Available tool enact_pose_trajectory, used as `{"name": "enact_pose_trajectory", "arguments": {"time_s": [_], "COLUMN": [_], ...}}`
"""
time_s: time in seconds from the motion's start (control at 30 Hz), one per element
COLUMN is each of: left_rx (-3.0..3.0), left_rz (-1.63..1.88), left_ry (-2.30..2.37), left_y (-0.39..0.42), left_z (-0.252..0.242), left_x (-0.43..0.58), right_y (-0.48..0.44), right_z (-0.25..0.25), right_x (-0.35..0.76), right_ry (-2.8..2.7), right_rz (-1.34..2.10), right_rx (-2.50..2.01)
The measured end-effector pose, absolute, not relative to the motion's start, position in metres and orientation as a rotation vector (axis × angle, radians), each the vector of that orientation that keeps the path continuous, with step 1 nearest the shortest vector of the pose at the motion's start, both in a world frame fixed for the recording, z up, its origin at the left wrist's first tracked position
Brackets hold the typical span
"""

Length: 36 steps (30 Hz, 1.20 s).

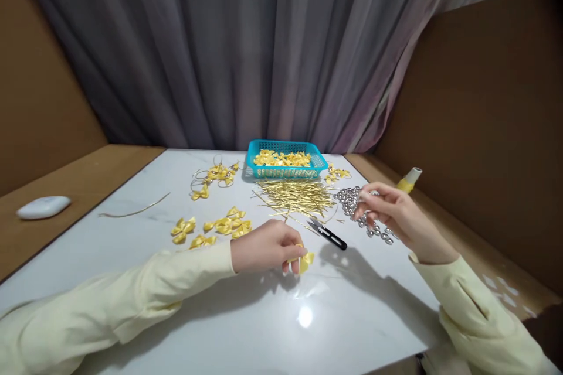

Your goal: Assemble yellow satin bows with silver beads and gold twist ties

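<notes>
Between the thumb and fingers of my left hand [277, 246] is a yellow ribbon bow [307, 262], held just over the white table. A thin gold wire seems to rise behind that hand, but I cannot tell whether it belongs to the bow. Raised at the right is my right hand [391, 214], its fingers curled and the thumb close to the index finger. Whatever the fingertips pinch, if anything, is too small to make out. A pile of silver beads [349, 199] lies just beyond this hand. Black thread snips [329, 234] rest between the two hands.
A blue basket [288, 173] of yellow bows stands at the back, with gold wire ties [297, 194] before it. Loose bows [226, 224] lie left of centre. Behind them are bows with wire loops [220, 174]. A yellow bottle [408, 180] and a white object [44, 207] flank the table.
</notes>
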<state>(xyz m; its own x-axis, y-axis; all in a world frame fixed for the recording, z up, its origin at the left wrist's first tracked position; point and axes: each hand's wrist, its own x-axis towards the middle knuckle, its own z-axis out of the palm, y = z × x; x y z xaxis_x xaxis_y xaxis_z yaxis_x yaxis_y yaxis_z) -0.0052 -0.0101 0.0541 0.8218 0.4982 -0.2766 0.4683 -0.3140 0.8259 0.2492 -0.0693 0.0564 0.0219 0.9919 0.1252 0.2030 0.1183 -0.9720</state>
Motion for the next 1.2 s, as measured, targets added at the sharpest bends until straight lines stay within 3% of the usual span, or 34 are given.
{"name": "enact_pose_trajectory", "arguments": {"time_s": [0.23, 0.4, 0.6, 0.73, 0.8, 1.0, 1.2], "left_rx": [1.886, 1.835, 1.939, 2.13, 2.216, 2.379, 2.491], "left_rz": [-0.102, -0.16, -0.115, -0.064, -0.061, -0.062, -0.107], "left_ry": [0.619, 0.584, 0.573, 0.529, 0.473, 0.245, 0.215], "left_y": [-0.013, -0.014, -0.022, -0.036, -0.043, -0.057, -0.059], "left_z": [0.029, 0.025, 0.042, 0.055, 0.058, 0.053, 0.038], "left_x": [0.0, 0.01, 0.017, 0.021, 0.024, 0.034, 0.043], "right_y": [-0.102, -0.105, -0.124, -0.15, -0.156, -0.158, -0.168], "right_z": [0.006, -0.023, -0.011, 0.002, 0.004, -0.01, -0.016], "right_x": [0.282, 0.29, 0.25, 0.202, 0.185, 0.184, 0.233], "right_ry": [-1.727, -1.77, -1.62, -1.369, -1.21, -0.46, -0.02], "right_rz": [0.683, 0.807, 0.534, 1.465, 1.644, 1.671, 1.38], "right_rx": [-1.842, -1.847, -1.882, -1.486, -1.235, -0.668, -0.566]}}
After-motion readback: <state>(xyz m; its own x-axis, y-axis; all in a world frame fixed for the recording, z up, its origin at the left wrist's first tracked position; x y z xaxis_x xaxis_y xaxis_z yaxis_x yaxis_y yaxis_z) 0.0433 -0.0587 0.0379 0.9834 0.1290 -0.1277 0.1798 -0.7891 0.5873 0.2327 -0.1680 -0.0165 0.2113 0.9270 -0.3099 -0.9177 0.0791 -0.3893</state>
